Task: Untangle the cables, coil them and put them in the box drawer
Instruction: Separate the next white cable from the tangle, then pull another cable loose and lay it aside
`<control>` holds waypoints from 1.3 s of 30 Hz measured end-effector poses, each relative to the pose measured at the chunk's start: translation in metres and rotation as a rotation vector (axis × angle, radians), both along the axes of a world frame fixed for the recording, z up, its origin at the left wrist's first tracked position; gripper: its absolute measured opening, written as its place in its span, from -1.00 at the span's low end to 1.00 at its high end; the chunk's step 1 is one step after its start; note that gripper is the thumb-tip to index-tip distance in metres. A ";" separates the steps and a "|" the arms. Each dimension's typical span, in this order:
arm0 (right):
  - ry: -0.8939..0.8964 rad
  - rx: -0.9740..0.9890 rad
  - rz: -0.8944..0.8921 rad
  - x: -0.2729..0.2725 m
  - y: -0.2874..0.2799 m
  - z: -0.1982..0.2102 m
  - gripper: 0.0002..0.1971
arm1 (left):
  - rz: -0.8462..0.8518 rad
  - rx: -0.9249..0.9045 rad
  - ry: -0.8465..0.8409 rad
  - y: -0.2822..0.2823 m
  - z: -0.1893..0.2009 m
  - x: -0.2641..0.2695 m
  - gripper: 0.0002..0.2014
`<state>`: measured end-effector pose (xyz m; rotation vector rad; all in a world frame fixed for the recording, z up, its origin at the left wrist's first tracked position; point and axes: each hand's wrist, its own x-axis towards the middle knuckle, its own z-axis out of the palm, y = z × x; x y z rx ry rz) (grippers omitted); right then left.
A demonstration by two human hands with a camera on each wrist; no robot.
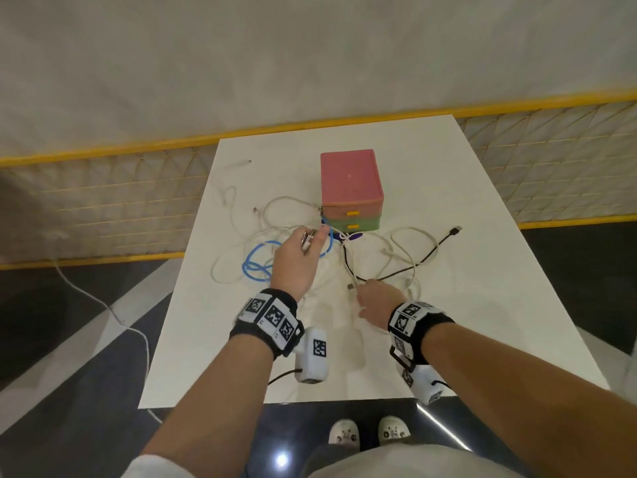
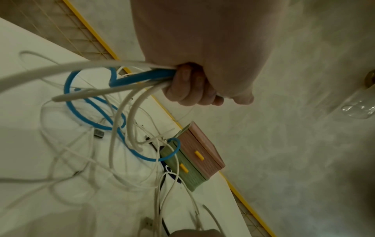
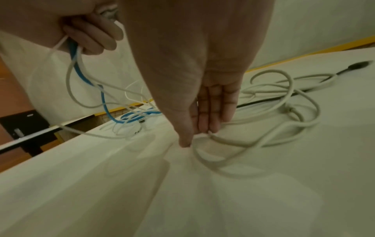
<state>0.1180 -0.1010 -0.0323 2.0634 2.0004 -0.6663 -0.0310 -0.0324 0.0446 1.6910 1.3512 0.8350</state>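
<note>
A tangle of cables lies on the white table [image 1: 448, 322]: a blue cable [image 1: 256, 267], several white cables [image 1: 403, 250] and a black cable [image 1: 444, 241] with its plug at the right. My left hand [image 1: 312, 238] is raised above the tangle and grips a bundle of blue and white cables [image 2: 142, 78], fingers [image 2: 192, 89] curled round them. My right hand [image 1: 362, 298] is down on the table, its straight fingers [image 3: 211, 115] touching a white cable loop [image 3: 253, 141]. The box [image 1: 350, 177] stands behind, with its pink and green drawers shut.
A small white cable [image 1: 238, 163] lies apart at the table's far left. A yellow-framed mesh fence [image 1: 103, 201] runs behind the table. Another white cable [image 1: 86, 298] trails on the floor at the left. My shoes [image 1: 368, 434] stand at the table's near edge.
</note>
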 end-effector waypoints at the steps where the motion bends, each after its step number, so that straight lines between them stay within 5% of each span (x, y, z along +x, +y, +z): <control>1: -0.008 -0.001 -0.014 -0.002 -0.001 0.000 -0.72 | 0.004 -0.020 -0.004 -0.002 -0.001 -0.001 -0.59; 6: 0.070 0.072 -0.093 -0.004 -0.008 0.002 -0.74 | 0.006 -0.076 -0.016 -0.010 -0.005 -0.006 -0.72; 11: 0.392 0.247 -0.253 0.000 -0.009 0.014 -0.85 | 0.024 -0.094 -0.059 -0.009 -0.011 -0.003 -0.74; 16: 0.842 0.366 -0.246 -0.004 -0.006 0.045 -0.96 | 0.105 -0.194 -0.211 -0.007 -0.010 0.010 -0.76; 19: 0.938 0.401 -0.222 -0.010 -0.006 0.059 -0.98 | 0.011 -0.212 -0.185 -0.013 0.002 0.023 -0.82; 28: 0.999 0.498 -0.231 -0.004 -0.010 0.070 -0.92 | -0.035 -0.102 -0.283 -0.012 0.011 0.038 -0.83; 35: 0.716 0.365 -0.129 0.031 -0.031 0.048 -0.75 | 0.229 -0.150 -0.538 0.015 0.050 0.022 -0.82; 39: 0.649 0.366 -0.163 0.055 -0.034 0.039 -0.72 | 0.146 -0.108 -0.661 0.023 0.067 0.007 -0.88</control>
